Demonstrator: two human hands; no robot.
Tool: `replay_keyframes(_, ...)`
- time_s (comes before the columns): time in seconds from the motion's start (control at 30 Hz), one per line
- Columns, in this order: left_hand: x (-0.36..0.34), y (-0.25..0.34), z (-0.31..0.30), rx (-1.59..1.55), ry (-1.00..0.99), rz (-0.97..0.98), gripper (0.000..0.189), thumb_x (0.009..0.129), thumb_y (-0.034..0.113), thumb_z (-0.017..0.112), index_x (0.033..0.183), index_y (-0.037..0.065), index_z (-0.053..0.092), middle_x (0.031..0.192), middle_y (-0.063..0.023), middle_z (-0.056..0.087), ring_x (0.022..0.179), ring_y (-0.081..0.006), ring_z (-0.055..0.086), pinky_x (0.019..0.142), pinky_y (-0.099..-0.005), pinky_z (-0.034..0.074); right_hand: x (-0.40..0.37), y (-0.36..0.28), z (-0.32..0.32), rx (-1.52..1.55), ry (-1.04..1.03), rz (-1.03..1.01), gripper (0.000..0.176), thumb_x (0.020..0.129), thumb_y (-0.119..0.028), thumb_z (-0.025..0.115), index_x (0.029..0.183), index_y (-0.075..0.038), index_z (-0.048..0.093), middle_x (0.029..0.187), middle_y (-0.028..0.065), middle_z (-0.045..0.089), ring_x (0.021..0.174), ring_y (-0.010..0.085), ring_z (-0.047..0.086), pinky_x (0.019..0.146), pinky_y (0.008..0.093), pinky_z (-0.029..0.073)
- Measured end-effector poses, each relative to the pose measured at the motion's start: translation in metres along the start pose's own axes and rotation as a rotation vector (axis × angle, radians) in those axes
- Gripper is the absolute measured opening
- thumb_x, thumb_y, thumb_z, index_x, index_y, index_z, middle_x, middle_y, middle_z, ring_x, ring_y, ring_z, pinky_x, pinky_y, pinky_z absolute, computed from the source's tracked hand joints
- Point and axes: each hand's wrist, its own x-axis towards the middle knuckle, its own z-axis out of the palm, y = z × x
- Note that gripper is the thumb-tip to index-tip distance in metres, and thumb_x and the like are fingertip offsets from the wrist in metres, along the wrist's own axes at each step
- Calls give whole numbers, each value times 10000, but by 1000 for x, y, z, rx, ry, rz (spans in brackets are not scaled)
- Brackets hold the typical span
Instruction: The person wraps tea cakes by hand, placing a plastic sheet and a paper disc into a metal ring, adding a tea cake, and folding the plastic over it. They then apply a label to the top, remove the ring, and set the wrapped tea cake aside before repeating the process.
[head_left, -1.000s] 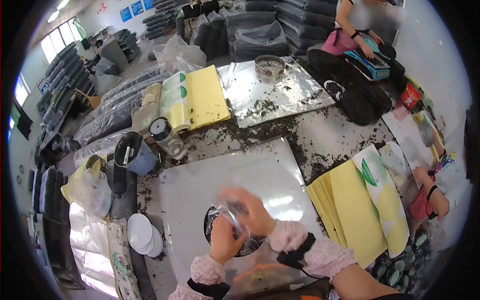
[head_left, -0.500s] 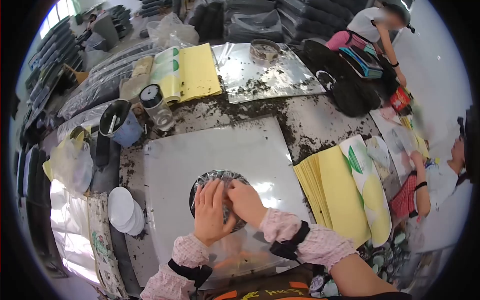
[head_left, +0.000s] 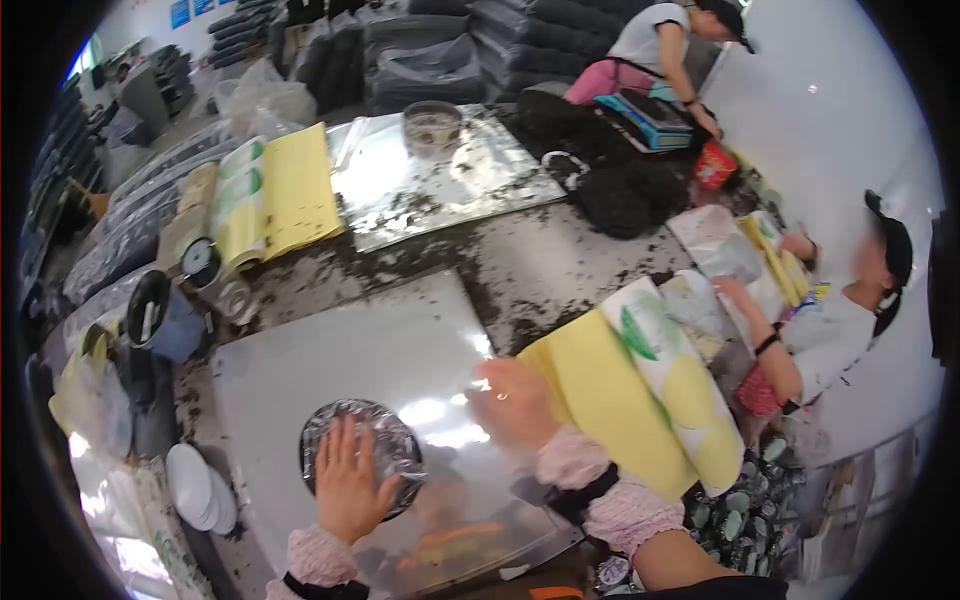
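Note:
A dark round disc in clear crinkled plastic (head_left: 402, 440) rests on the smooth grey sheet (head_left: 290, 360) before me. My left hand (head_left: 352, 478) lies flat over it, fingers stretched out. To the right, my right hand (head_left: 515, 402) is raised apart from the disc, above the sheet's right edge. Motion smears its fingers, so I cannot make out whether they hold anything. It is nearest to the yellow paper sheets (head_left: 605, 395), which lie beside a white roll with green and yellow print (head_left: 675, 375).
White discs (head_left: 192, 482) and a blue cup (head_left: 175, 332) sit at left, near a clear jar (head_left: 236, 300). Dark crumbs surround a second shiny sheet (head_left: 440, 205) behind. Two co-workers work at right, one with a hand (head_left: 740, 300) on papers. Small lids or jars (head_left: 735, 520) lie lower right.
My right hand has left the disc and moved right toward the yellow sheets. My left hand has stayed on the disc, flatter now. The whole view has swung to the right.

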Motion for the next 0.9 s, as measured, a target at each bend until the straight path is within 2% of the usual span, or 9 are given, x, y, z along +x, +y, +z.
replay_keyframes(0.1, -1, -5, 4, 41, -5, 28, 766, 889, 368, 637, 1450, -95, 398, 1559, -297, 306, 1475, -465, 234, 1200, -552, 182, -65, 113, -91, -481, 145, 357, 201, 827, -29, 646, 1019, -22, 705, 1064, 152, 702, 986, 335, 665, 852, 440, 547)
replay_keyframes(0.27, -3, -1, 3, 74, -6, 42, 744, 877, 273, 627, 1462, -107, 367, 1561, -302, 291, 1479, -476, 212, 1202, -559, 175, -112, 165, -128, -831, 114, 247, 228, 851, -102, 685, 1062, -28, 726, 1196, 137, 699, 1176, 334, 618, 973, 430, 517)
replay_keyframes(0.37, -7, -6, 8, 103, 4, 62, 738, 873, 249, 622, 1469, -100, 361, 1561, -302, 289, 1478, -476, 214, 1203, -560, 175, -107, 166, -124, -792, 192, 256, 215, 880, -152, 671, 1063, -56, 727, 1083, 137, 724, 1046, 335, 671, 876, 447, 536)
replay_keyframes(0.47, -4, -4, 9, 88, 33, 64, 720, 883, 253, 613, 1467, -89, 370, 1561, -296, 295, 1478, -466, 222, 1204, -555, 178, -87, 163, -138, -519, 193, 780, 171, 914, -179, 633, 1000, -71, 735, 903, 153, 722, 852, 347, 695, 741, 465, 524)
replay_keyframes(0.57, -9, -6, 6, 89, 30, 59, 697, 898, 266, 599, 1465, -75, 383, 1558, -287, 307, 1477, -454, 233, 1205, -545, 189, -61, 168, -179, -466, 137, 615, 125, 936, -130, 628, 956, -42, 715, 805, 113, 716, 718, 252, 678, 645, 379, 500)
replay_keyframes(0.7, -9, -4, 10, 97, 71, 48, 668, 913, 281, 587, 1457, -62, 406, 1552, -279, 329, 1479, -435, 245, 1204, -528, 206, 48, 4, -230, 145, 485, 437, 230, 1006, -180, 562, 1087, -23, 710, 778, 8, 647, 659, 69, 545, 593, 275, 431)
replay_keyframes(0.77, -10, -7, 10, 95, 89, 61, 656, 918, 283, 582, 1449, -65, 417, 1547, -282, 336, 1478, -428, 252, 1203, -520, 212, 50, -22, -174, 155, 200, 662, 345, 1045, -170, 492, 1326, -11, 612, 1042, 74, 694, 878, 150, 633, 780, 309, 506)
replay_keyframes(0.83, -9, -8, 12, 81, 115, 73, 647, 922, 285, 576, 1439, -75, 425, 1545, -289, 337, 1477, -425, 258, 1203, -513, 216, -11, -17, -56, 84, -253, 285, 546, 992, -169, 521, 1483, 40, 406, 1527, 249, 410, 1428, 386, 379, 1200, 439, 284)
replay_keyframes(0.9, -8, -10, 15, -21, 158, 91, 615, 920, 321, 600, 1438, 12, 481, 1514, -218, 433, 1452, -393, 327, 1199, -510, 236, -38, -100, -1, 205, -338, 102, 677, 939, -317, 606, 1422, 118, 416, 1481, 327, 414, 1403, 450, 391, 1187, 455, 309)
